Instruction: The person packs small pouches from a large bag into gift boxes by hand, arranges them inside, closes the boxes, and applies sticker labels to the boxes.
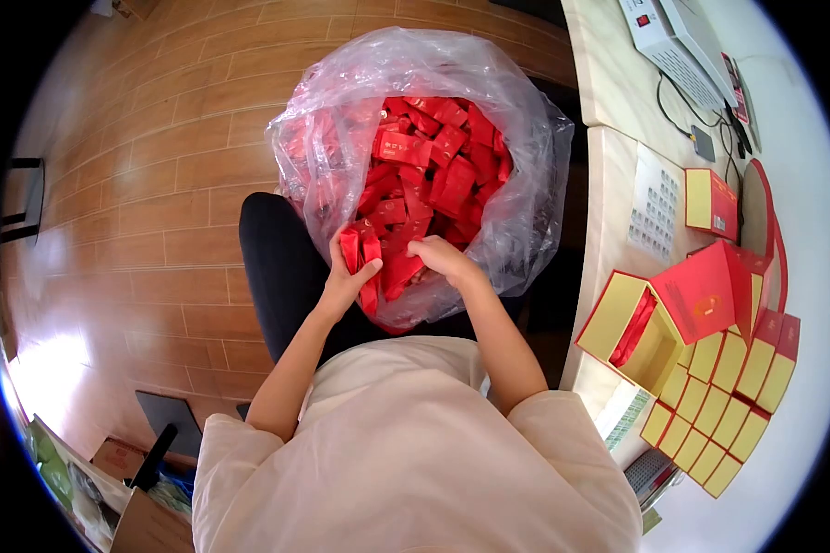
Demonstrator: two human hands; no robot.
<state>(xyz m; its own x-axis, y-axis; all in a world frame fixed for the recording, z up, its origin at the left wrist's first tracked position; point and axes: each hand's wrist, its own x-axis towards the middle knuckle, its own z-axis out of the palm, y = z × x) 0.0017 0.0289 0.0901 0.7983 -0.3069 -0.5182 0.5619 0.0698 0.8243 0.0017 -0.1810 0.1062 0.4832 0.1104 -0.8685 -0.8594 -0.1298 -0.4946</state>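
Observation:
A large clear plastic bag [526, 212] stands between my knees, its mouth spread wide. Inside lie many small red packets [447, 143] with gold print, heaped loosely. My left hand [346, 281] is closed around a few red packets [361, 249] at the near left side of the bag's mouth. Just to the right, my right hand [444, 258] pinches another red packet [399, 269] by its edge. The fingers under that packet are partly hidden.
On the table [609, 175] at right, an open red and gold box [641, 336] holds some red packets. Stacked gold boxes [710, 405] stand behind it. Further up are a sticker sheet [655, 201], a closed box [710, 201] and a white machine [678, 51] with cables.

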